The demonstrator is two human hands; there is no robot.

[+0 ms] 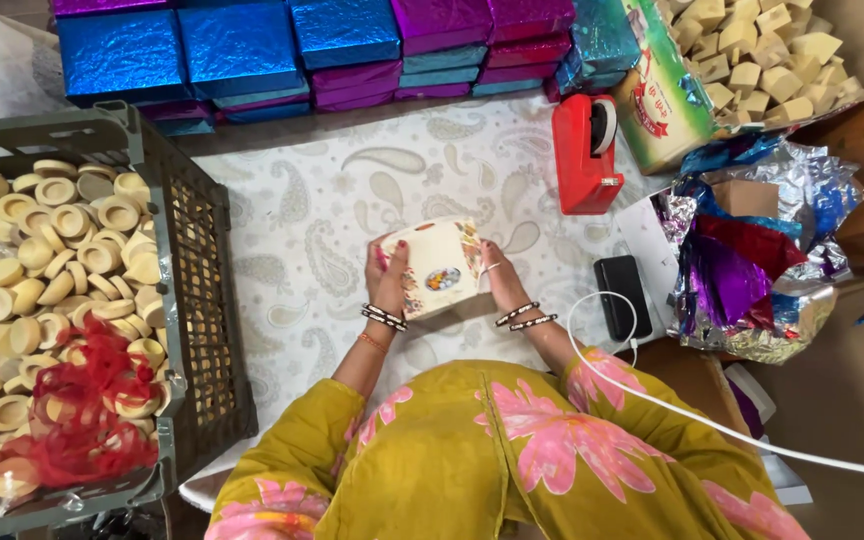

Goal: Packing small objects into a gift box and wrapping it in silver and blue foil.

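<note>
Both hands are gripping a small cream printed box (435, 266) over the paisley-covered bench (292, 210) — left hand (388, 280) is clasping its left edge, right hand (497, 275) is pinching the right edge. The box is showing bare, with no foil on it yet. Wrapped boxes (302, 50) in blue and magenta foil are stacking up at the far side; loose foil sheets (752, 270) and a red tape dispenser (585, 155) are waiting — wrapping seems well under way, this one unstarted.
</note>
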